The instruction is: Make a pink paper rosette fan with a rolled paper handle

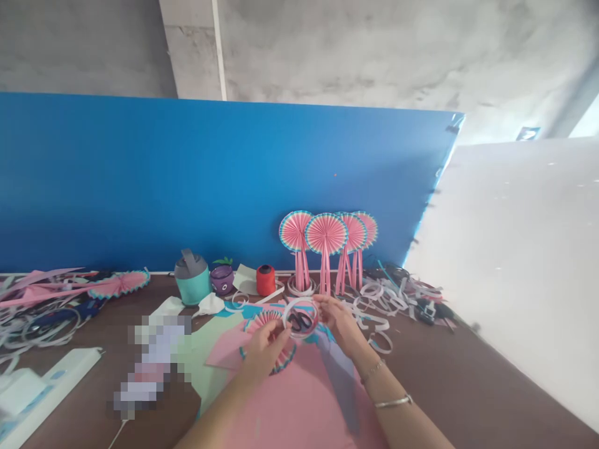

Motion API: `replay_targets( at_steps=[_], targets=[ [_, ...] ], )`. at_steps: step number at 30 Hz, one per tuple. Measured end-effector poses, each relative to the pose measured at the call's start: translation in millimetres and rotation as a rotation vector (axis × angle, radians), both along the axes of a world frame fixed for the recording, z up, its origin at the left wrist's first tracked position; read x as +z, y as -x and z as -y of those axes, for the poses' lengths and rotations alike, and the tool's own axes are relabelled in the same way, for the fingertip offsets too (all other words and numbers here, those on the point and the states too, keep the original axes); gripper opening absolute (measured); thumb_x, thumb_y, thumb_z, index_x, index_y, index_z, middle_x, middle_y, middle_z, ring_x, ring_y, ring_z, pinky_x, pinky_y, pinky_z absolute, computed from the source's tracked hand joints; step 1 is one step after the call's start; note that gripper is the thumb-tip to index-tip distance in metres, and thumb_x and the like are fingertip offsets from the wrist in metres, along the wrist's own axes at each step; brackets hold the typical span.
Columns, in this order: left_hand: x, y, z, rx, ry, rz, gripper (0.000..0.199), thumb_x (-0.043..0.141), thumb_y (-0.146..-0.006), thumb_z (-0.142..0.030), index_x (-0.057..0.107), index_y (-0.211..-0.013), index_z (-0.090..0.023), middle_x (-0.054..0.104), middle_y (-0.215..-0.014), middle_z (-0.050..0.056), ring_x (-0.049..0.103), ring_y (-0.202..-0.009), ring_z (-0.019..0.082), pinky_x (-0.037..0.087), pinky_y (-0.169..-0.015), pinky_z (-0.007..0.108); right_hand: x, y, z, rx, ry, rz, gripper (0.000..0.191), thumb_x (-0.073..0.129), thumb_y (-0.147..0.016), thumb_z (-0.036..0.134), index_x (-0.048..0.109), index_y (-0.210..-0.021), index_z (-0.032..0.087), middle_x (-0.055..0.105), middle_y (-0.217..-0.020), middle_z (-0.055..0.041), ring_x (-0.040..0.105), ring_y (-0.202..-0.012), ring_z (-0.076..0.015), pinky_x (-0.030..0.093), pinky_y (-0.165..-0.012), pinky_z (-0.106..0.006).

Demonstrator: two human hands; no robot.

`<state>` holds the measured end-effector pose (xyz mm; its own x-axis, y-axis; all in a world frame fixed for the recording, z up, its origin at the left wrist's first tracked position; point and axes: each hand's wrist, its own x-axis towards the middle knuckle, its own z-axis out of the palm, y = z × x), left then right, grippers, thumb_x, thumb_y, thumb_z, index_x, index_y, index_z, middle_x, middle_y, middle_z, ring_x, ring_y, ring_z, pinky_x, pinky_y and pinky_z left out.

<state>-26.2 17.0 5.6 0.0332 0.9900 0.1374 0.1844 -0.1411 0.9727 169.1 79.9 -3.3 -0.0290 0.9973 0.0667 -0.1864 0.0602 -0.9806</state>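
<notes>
left hand (267,344) pinches the left rim of a white ring (302,336); right hand (337,321) has its fingertips at the upper right rim, though whether they grip cannot be told. the ring is between both hands, over pink paper (294,405), short of the worktop's (449,380) far edge. a blue sign (528,133) beyond is too small to read.

Our left hand (267,343) and right hand (337,321): both bare.
On our right forearm (412,424) we wear two ornaments: a thin, chain-like bracelet (373,370) nearest the wrist, and a thicker, silver-toned bangle (394,402) toward the elbow, with a small knob-like detail at its outer side. Our left forearm (229,405) is bare.
</notes>
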Motion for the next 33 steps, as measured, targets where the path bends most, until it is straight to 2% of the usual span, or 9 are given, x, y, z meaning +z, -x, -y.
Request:
replay_targets(
  at_steps=[2, 9, 12, 16, 18, 20, 24, 27, 33],
  targets=[
    [-5.9, 3.9, -4.8, 0.035, -0.049, 0.03, 0.036, 0.06, -0.078, -0.052, 0.07, -0.084, -0.017, 0.066, -0.075, 0.002, 0.057, -0.072, 0.018, 0.043, -0.069, 0.027, -3.2, -14.4, -7.9, -0.234, -0.011, 0.158, 0.035, 0.059, -0.066, 0.042, 0.07, -0.088, 0.016, 0.067, -0.083, -0.009, 0.061, -0.081, -0.024, 0.047, -0.073, -0.036],
    [-22.7, 13.8, -16.8, 0.128, -0.056, 0.236, 0.043, 0.062, -0.076, -0.055, 0.07, -0.093, -0.017, 0.072, -0.089, 0.008, 0.062, -0.083, 0.022, 0.046, -0.082, 0.031, -2.0, -40.1, -13.1, -0.608, -0.121, 0.562, 0.034, 0.064, -0.062, 0.034, 0.071, -0.091, 0.017, 0.06, -0.116, -0.0162, 0.045, -0.116, -0.0357, 0.039, -0.091, -0.045],
    [-23.0, 12.9, -16.4, 0.141, -0.084, 0.183, 0.041, 0.062, -0.076, -0.053, 0.07, -0.092, -0.016, 0.071, -0.085, 0.008, 0.062, -0.08, 0.021, 0.046, -0.081, 0.032, 7.3, -21.2, 0.1, -0.241, -0.158, 0.502, 0.034, 0.061, -0.073, 0.041, 0.072, -0.095, 0.017, 0.068, -0.099, -0.0118, 0.058, -0.082, -0.0233, 0.045, -0.071, -0.034],
    [-19.9, 10.6, -13.6, 0.107, -0.115, 0.103, 0.037, 0.058, -0.081, -0.05, 0.07, -0.091, -0.017, 0.07, -0.085, 0.007, 0.061, -0.084, 0.022, 0.045, -0.081, 0.031, 11.0, 5.0, 13.4, 0.311, -0.074, 0.276, 0.04, 0.068, -0.071, 0.035, 0.069, -0.108, 0.021, 0.069, -0.078, -0.0024, 0.053, -0.055, -0.013, 0.038, -0.05, -0.024],
    [-18.7, 10.9, -13.1, 0.116, -0.117, 0.095, 0.036, 0.058, -0.081, -0.049, 0.07, -0.091, -0.017, 0.07, -0.085, 0.006, 0.061, -0.085, 0.022, 0.045, -0.081, 0.031, 7.2, 4.9, 10.2, 0.175, -0.073, 0.256, 0.027, 0.069, -0.069, 0.036, 0.074, -0.087, 0.017, 0.06, -0.056, 0.0011, 0.049, -0.048, -0.0121, 0.036, -0.048, -0.024],
    [-18.0, 11.8, -13.2, 0.134, -0.113, 0.1, 0.036, 0.058, -0.081, -0.05, 0.07, -0.091, -0.017, 0.07, -0.084, 0.006, 0.061, -0.084, 0.022, 0.045, -0.079, 0.031, 1.8, -6.2, 0.9, -0.169, -0.091, 0.233, 0.027, 0.066, -0.067, 0.042, 0.073, -0.074, 0.016, 0.054, -0.049, 0.0014, 0.046, -0.046, -0.013, 0.037, -0.048, -0.026],
    [-15.9, 12.9, -12.5, 0.187, -0.133, 0.096, 0.036, 0.059, -0.079, -0.05, 0.069, -0.088, -0.017, 0.069, -0.08, 0.005, 0.06, -0.079, 0.02, 0.045, -0.076, 0.03, -4.7, -37.9, -16.3, -0.49, -0.115, 0.287, 0.03, 0.058, -0.067, 0.042, 0.069, -0.079, 0.017, 0.066, -0.076, -0.0074, 0.057, -0.069, -0.0215, 0.044, -0.061, -0.032],
    [-11.9, 11.3, -10.8, 0.183, -0.131, 0.137, 0.037, 0.062, -0.078, -0.051, 0.069, -0.086, -0.016, 0.069, -0.079, 0.005, 0.06, -0.078, 0.02, 0.045, -0.075, 0.03, -4.0, -45.1, -15.8, -0.611, -0.184, 0.471, 0.021, 0.061, -0.066, 0.036, 0.067, -0.075, 0.019, 0.063, -0.11, -0.013, 0.057, -0.089, -0.0266, 0.043, -0.073, -0.036],
    [0.1, 6.6, -7.9, 0.101, 0.082, 0.425, 0.042, 0.071, -0.069, -0.052, 0.069, -0.088, -0.014, 0.07, -0.078, 0.005, 0.063, -0.075, 0.018, 0.047, -0.074, 0.029, 3.9, -25.8, -1.5, -0.665, -0.634, 1.084, 0.023, 0.048, -0.084, 0.03, 0.066, -0.073, 0.019, 0.062, -0.115, -0.0136, 0.053, -0.106, -0.0293, 0.038, -0.087, -0.043]
  ],
)
